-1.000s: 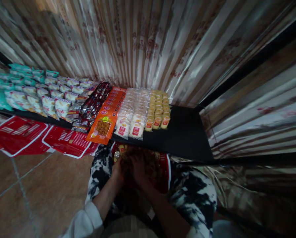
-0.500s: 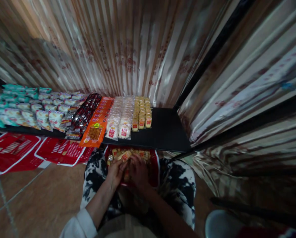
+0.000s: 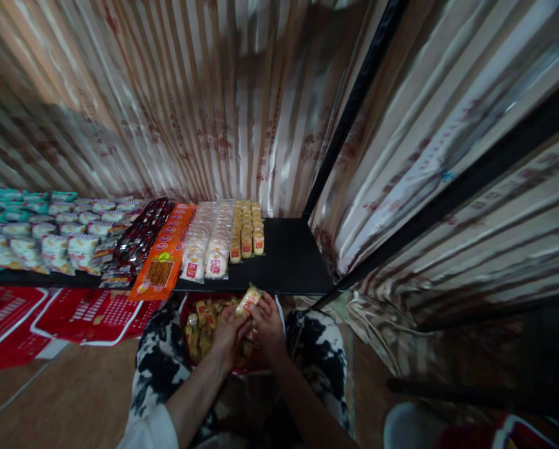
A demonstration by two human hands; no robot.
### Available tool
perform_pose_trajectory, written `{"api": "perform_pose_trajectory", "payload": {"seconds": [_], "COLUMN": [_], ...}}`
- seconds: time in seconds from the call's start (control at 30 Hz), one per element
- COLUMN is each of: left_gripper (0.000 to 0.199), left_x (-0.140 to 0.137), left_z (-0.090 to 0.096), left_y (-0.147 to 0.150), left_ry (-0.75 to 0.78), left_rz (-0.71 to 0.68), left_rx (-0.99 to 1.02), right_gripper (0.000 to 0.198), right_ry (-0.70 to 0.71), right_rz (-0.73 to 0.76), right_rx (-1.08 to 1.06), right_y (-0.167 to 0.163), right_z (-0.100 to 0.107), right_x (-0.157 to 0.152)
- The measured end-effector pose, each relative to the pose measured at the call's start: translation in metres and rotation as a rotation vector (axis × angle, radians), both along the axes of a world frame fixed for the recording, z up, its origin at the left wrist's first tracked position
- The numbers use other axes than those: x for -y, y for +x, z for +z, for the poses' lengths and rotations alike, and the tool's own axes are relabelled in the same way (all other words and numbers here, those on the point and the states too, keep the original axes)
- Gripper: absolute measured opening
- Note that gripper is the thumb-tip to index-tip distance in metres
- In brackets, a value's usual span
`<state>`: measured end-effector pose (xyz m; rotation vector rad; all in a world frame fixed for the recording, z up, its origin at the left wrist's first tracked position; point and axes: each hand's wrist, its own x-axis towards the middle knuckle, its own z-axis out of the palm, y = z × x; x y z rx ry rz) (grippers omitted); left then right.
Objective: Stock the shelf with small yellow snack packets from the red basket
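Observation:
Between my two hands is a small yellow snack packet (image 3: 249, 300) in clear wrapping with red print. My left hand (image 3: 230, 333) grips its lower left side, and my right hand (image 3: 267, 324) pinches it from the right. Below them, between my knees, sits a red bag (image 3: 184, 312) with a white edge, filled with many similar yellow packets (image 3: 204, 312). Just beyond, on the black shelf (image 3: 289, 255), stand neat rows of yellow packets (image 3: 246, 234). Left of these are rows of white rice-cracker packets (image 3: 205, 243).
Farther left on the shelf lie an orange snack bag (image 3: 160, 262), dark wrapped packets (image 3: 141, 237), white packets (image 3: 57, 249) and green packets (image 3: 3, 206). Red bags (image 3: 92, 315) hang below. Black shelf posts (image 3: 349, 112) and a striped curtain (image 3: 204, 100) stand behind. A pale bucket (image 3: 408, 427) is at lower right.
Both hands have lifted slightly out of the bag, bringing one yellow packet above its rim toward the shelf edge. The camera view has shifted to the right.

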<state>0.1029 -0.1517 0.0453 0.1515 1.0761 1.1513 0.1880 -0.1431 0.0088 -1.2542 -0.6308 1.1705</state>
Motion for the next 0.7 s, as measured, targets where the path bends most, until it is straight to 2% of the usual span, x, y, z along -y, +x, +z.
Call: {"api": "perform_pose_trajectory", "payload": {"seconds": [0.13, 0.27, 0.5, 0.7], "left_gripper": [0.030, 0.029, 0.018, 0.025], "left_x": [-0.008, -0.024, -0.063, -0.089], "left_z": [0.001, 0.003, 0.013, 0.016], "left_y": [0.016, 0.031, 0.047, 0.059], "left_ry": [0.041, 0.024, 0.011, 0.053], "left_rz": [-0.032, -0.067, -0.075, -0.042], "left_rx": [0.006, -0.123, -0.284, -0.411], "right_gripper": [0.042, 0.044, 0.049, 0.043], "right_ry": [0.035, 0.085, 0.133, 0.165], "right_rz": [0.040, 0.033, -0.028, -0.039], "right_rx": [-0.026, 0.031, 0.265, 0.490], "right_y": [0.015, 0.032, 0.058, 0.071], "right_z": [0.006, 0.011, 0.006, -0.004], "right_x": [-0.006, -0.021, -0.072, -0.114]}}
